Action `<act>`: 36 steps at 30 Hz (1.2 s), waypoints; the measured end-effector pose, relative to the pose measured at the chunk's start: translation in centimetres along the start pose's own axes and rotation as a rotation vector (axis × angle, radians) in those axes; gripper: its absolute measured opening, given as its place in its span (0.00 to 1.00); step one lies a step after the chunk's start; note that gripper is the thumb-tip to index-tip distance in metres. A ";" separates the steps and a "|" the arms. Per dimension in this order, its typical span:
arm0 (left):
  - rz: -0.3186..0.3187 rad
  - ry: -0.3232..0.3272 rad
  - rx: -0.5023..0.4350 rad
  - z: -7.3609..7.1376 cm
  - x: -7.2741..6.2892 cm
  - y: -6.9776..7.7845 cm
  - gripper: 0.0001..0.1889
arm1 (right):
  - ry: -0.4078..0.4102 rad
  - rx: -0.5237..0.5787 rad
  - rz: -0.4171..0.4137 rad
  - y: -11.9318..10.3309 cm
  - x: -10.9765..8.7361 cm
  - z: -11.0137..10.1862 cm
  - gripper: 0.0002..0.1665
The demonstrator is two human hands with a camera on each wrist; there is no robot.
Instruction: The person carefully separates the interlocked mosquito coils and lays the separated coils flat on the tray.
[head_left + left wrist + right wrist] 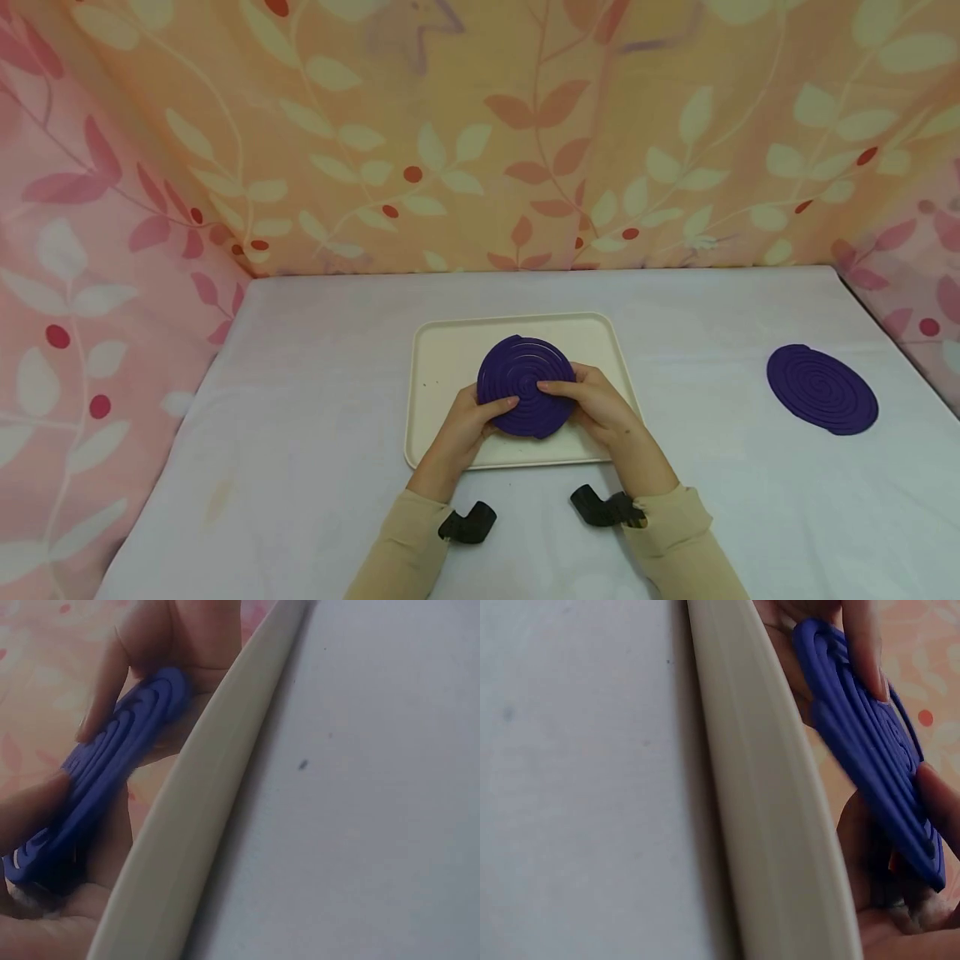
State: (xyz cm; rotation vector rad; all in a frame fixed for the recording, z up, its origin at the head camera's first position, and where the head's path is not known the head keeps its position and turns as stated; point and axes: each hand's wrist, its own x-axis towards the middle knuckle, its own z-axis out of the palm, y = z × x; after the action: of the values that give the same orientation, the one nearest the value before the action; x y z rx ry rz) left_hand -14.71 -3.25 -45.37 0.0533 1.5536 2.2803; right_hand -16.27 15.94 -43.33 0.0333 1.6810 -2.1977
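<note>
A purple spiral coaster [527, 358], round with ridged coils, is held between both hands over the cream tray [442, 350]. My left hand [467, 421] grips its left edge, the thumb lying on the face and the other fingers behind. From the right, my right hand [606, 410] holds the opposite edge in the same way, thumb near the centre. Seen from the side, the coaster [112, 750] is tilted in the left wrist view, with fingertips on both faces. In the right wrist view, thin gaps show between the coils of the coaster [866, 742].
Another purple spiral coaster [822, 390] lies flat at the right of the white-covered table [315, 400]. Floral curtains [450, 133] border the table at the back and sides. A black wrist-worn piece [469, 523] sticks out from each sleeve near the tray's front edge.
</note>
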 end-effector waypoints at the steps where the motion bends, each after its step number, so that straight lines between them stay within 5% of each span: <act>1: 0.001 0.000 -0.007 0.0 0.0 0.0 0.24 | 0.000 -0.009 -0.006 0.0 0.0 0.0 0.20; 22: -0.006 -0.099 -0.116 -0.1 -0.1 0.1 0.25 | -0.005 -0.029 -0.044 0.2 0.2 -0.2 0.23; 36: -0.015 -0.208 -0.260 -0.2 -0.2 0.2 0.24 | -0.081 0.090 -0.056 -0.3 -0.2 -0.7 0.20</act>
State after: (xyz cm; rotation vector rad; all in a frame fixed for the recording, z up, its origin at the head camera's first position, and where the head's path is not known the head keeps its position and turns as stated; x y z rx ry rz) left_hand -14.66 -3.58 -45.20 0.2013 1.1436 2.3599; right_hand -16.27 16.72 -43.23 -0.0795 1.5577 -2.2827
